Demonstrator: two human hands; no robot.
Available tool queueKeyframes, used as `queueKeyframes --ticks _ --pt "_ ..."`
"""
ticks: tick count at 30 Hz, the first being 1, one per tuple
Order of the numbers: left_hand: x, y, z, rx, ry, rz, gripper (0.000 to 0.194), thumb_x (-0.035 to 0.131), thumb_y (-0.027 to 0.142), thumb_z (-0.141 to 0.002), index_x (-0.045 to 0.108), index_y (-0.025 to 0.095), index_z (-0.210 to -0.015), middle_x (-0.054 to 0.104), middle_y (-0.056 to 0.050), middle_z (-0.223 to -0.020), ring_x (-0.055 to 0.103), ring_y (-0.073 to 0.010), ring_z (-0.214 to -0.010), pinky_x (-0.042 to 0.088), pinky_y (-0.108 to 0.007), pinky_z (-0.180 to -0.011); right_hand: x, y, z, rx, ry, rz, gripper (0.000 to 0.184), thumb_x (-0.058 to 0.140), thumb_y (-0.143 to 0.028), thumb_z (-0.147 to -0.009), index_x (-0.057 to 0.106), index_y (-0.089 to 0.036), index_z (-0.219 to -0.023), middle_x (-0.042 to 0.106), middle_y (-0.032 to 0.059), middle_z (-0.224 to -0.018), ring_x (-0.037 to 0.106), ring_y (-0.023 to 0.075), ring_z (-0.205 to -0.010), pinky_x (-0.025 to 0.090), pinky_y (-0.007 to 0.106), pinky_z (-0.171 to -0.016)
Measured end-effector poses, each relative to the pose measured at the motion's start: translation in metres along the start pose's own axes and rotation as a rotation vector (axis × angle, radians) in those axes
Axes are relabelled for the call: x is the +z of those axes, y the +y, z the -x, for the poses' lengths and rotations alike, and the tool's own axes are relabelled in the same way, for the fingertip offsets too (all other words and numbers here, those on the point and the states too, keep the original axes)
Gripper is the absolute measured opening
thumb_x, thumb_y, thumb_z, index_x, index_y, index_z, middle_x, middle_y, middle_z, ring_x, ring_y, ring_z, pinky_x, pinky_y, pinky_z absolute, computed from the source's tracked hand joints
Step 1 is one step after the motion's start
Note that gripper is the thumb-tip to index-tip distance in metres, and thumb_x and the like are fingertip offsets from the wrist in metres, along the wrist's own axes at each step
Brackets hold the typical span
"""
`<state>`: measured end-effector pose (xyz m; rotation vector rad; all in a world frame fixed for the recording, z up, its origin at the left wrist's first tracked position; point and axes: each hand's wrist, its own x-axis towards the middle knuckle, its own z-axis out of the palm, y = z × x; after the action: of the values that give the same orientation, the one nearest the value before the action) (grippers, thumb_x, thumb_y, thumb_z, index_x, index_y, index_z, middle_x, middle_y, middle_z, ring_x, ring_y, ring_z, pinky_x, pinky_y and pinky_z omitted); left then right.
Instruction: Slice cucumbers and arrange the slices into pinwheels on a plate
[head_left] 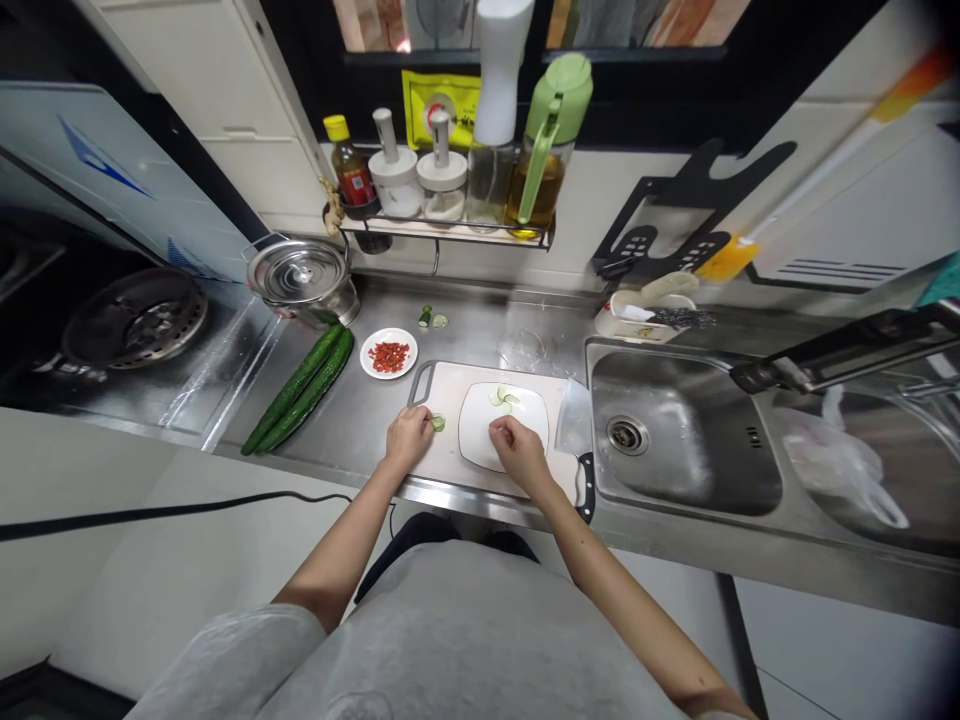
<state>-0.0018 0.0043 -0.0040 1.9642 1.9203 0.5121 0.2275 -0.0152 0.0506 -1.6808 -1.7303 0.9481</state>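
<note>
Lying nearest, a grey knit shirt (450, 640), soft-textured; two bare hands beyond it, set apart. Left hand (409, 438): at the board's left side, fingertips touching a small group of cucumber slices (438, 423); firmness of grip cannot be told. Right hand (519, 448): over the near part of the plate, fingers curled together, pointing away and leftward; whether a slice sits between them cannot be told.

Cutting board (442, 462): pale, flat, smooth, grey-trimmed; long axis left to right, grey loop handle at the far left corner. Cleaver (575, 418): broad metal blade at the board's right end, pointing away; black riveted handle toward the person. Square plate (469, 442): white, glossy, rounded corners, thin dark rim; on the board. Plated slices (504, 398): thin, pale-green, in a curved overlap toward the plate's far side.

Whole cucumbers (306, 385): two, dark green, bumpy-skinned, side by side on the steel counter (367, 430); long axes slanting from near left to far right. Round saucer (365, 357): white, bearing chopped red chilli (390, 356). Cucumber offcuts (426, 317): short, behind the board. Lidded pot (301, 275): polished steel, round, far left.
</note>
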Motion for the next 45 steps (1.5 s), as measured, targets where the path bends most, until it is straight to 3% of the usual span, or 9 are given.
queueKeyframes --ticks 3,7,10,13,17,21,24,30,45 --pt "-0.005 -0.002 -0.002 -0.006 -0.022 0.168 0.008 0.057 0.017 -0.077 0.063 0.02 -0.081 0.065 -0.003 -0.083 0.055 -0.0168 -0.08 0.04 -0.027 -0.073 0.016 -0.01 -0.011 -0.073 -0.092 0.06 0.016 0.049 -0.026 -0.085 0.061 -0.02 -0.093 0.059 -0.0007 -0.072 0.052 0.0139 -0.066 0.037 0.025 -0.064" --pt "-0.015 0.001 -0.003 0.03 -0.154 0.521 0.011 0.06 0.023 -0.077 0.065 0.017 -0.084 0.064 0.0 -0.075 0.053 -0.0114 -0.067 0.039 -0.023 -0.065 0.035 -0.023 -0.026 -0.206 -0.206 0.135 0.021 0.053 -0.023 -0.085 0.061 -0.02 -0.105 0.062 0.0046 -0.091 0.054 0.0169 -0.083 0.039 0.028 -0.074" --pt "-0.02 0.01 -0.005 0.03 -0.211 0.685 0.017 0.065 0.031 -0.075 0.066 0.016 -0.083 0.062 0.0 -0.07 0.051 -0.01 -0.063 0.037 -0.022 -0.061 0.041 -0.026 -0.033 -0.253 -0.224 0.136 0.012 0.054 -0.022 -0.085 0.062 -0.019 -0.094 0.061 0.0052 -0.091 0.053 0.0177 -0.087 0.039 0.028 -0.076" --pt "-0.022 0.024 -0.006 -0.006 -0.208 0.802 0.024 0.07 0.037 -0.071 0.065 0.016 -0.082 0.061 0.001 -0.068 0.05 -0.0093 -0.061 0.037 -0.022 -0.06 0.037 -0.024 -0.033 -0.242 -0.197 0.079 0.007 0.052 -0.017 -0.083 0.059 -0.019 -0.081 0.06 0.0027 -0.082 0.053 0.0158 -0.079 0.038 0.027 -0.071" --pt "-0.023 0.049 -0.003 -0.258 -0.173 0.942 0.036 0.07 0.05 -0.068 0.061 0.016 -0.072 0.059 0.0 -0.064 0.047 -0.0084 -0.057 0.033 -0.021 -0.054 0.017 -0.019 -0.028 -0.202 -0.069 -0.048 0.008 0.05 -0.018 -0.083 0.057 -0.02 -0.078 0.06 0.0008 -0.077 0.053 0.0147 -0.074 0.039 0.025 -0.067" --pt "-0.027 0.075 0.002 -0.561 -0.54 1.128 0.051 0.057 0.065 -0.073 0.063 0.015 -0.073 0.06 -0.002 -0.063 0.044 -0.0067 -0.049 0.022 -0.02 -0.045 -0.009 -0.017 -0.019 -0.28 0.066 -0.051 0.01 0.05 -0.023 -0.087 0.059 -0.021 -0.082 0.062 0.0029 -0.082 0.054 0.0168 -0.08 0.041 0.029 -0.073" --pt "-0.028 0.091 0.0 -0.67 -0.671 1.272 0.046 0.064 0.06 -0.07 0.066 0.015 -0.08 0.061 -0.002 -0.068 0.046 -0.0057 -0.049 0.021 -0.019 -0.044 -0.024 -0.014 -0.011 -0.366 0.079 0.005 0.016 0.047 -0.028 -0.091 0.061 -0.022 -0.085 0.062 0.0047 -0.085 0.054 0.0192 -0.086 0.041 0.032 -0.079" --pt "-0.027 0.105 -0.01 -0.603 -0.668 1.247 0.033 0.072 0.044 -0.064 0.063 0.016 -0.078 0.06 -0.001 -0.071 0.045 -0.005 -0.052 0.023 -0.018 -0.044 -0.036 -0.004 0.001 -0.379 0.057 0.031 0.018 0.045 -0.031 -0.093 0.061 -0.023 -0.089 0.063 0.0056 -0.089 0.053 0.0201 -0.089 0.042 0.034 -0.08" --pt "-0.028 0.105 -0.006 -0.405 -0.509 1.16 0.04 0.074 0.051 -0.06 0.06 0.016 -0.073 0.055 0.0 -0.068 0.04 -0.005 -0.055 0.026 -0.017 -0.047 -0.027 -0.002 0.002 -0.297 -0.011 -0.088 0.02 0.046 -0.033 -0.091 0.061 -0.02 -0.087 0.061 0.0043 -0.081 0.054 0.0159 -0.078 0.044 0.027 -0.068"
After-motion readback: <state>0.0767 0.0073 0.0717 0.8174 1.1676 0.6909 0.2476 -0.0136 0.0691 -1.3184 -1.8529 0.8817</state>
